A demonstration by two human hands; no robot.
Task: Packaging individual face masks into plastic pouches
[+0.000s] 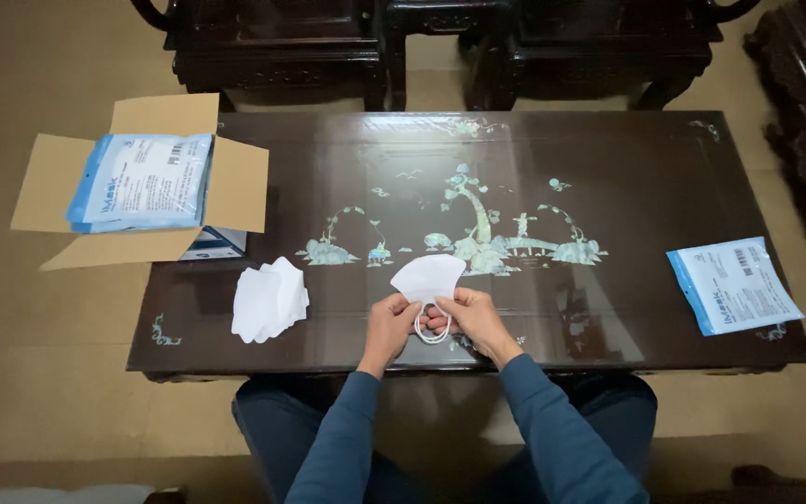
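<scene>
A folded white face mask (429, 276) is held over the near edge of a dark lacquered table (646, 187). My left hand (391, 323) pinches its lower left corner. My right hand (471, 317) grips its lower right corner, and the mask's white ear loops (432, 329) hang between the two hands. A stack of several white masks (269, 299) lies on the table to the left of my left hand.
An open cardboard box (235, 191) sits at the table's left end with blue-and-white mask packets (141, 182) on top. A flat blue-and-white packet (733, 284) lies at the right end. Dark carved wooden chairs (440, 47) stand beyond the table.
</scene>
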